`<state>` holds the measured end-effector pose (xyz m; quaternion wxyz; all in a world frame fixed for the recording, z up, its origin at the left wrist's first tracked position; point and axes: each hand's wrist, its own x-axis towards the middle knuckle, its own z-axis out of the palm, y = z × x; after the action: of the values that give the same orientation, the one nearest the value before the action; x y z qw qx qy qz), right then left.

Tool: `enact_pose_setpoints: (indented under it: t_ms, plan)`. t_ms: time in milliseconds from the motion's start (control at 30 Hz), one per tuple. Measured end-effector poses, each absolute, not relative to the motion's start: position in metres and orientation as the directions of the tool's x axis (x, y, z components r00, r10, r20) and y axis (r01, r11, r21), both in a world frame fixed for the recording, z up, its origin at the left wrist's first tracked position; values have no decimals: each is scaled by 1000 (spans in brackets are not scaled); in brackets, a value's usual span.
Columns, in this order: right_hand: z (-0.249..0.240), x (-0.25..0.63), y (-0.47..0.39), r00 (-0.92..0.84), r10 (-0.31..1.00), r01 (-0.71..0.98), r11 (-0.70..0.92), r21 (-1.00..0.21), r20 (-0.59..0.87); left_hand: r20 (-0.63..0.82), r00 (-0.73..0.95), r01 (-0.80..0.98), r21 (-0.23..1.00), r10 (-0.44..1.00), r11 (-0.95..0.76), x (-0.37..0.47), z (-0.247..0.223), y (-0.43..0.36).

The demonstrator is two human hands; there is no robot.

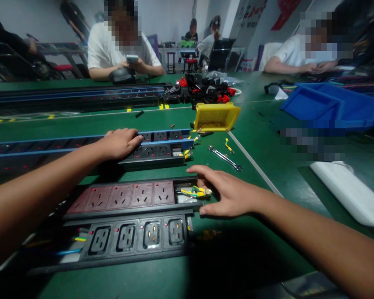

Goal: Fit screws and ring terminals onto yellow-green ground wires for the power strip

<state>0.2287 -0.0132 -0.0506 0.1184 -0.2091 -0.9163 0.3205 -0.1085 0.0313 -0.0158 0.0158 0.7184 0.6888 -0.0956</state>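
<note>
My left hand (pixel 121 142) lies palm down across the blue-edged power strip (pixel 174 135), its fingers resting over the sockets. Just in front of that strip is a black power strip (pixel 152 153). My right hand (pixel 226 193) is open at the right end of a maroon socket strip (pixel 132 195), thumb and fingers spread around the strip's open end. Between them a yellow-green wire (pixel 195 191) with a metal ring end sticks out of the housing. Nearest me is a black strip with large sockets (pixel 137 236), loose wires showing at its left.
A wrench (pixel 225 158) and a yellow-green wire piece (pixel 228 145) lie beyond my right hand. Farther off are a tipped yellow bin (pixel 218 116), a pile of black and red parts (pixel 202 89), blue bins (pixel 330 104) and a white block (pixel 349 193). People sit across the table.
</note>
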Motion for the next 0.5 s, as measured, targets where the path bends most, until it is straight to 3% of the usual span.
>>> enact_pose_setpoints:
  t_ms: [100, 167, 300, 400, 500]
  plan:
    - [-51, 231, -14, -886, 445, 245, 688, -683, 130, -169, 22, 990, -134, 985, -45, -104, -13, 24]
    - [-52, 232, -14, -884, 442, 164, 600, -783, 153, -179, 26, 988, -145, 983, -53, -102, -12, 19]
    - [-55, 233, -12, -890, 455, 36, 134, -990, 29, -175, 46, 987, -144, 983, -72, -99, -11, 10]
    - [-57, 232, -8, -903, 424, 18, -130, -991, -72, -172, 58, 986, -142, 983, -83, -98, -13, 3]
    - [-57, 230, -4, -889, 439, 19, -240, -971, -127, -168, 67, 985, -145, 984, -92, -98, -14, -4]
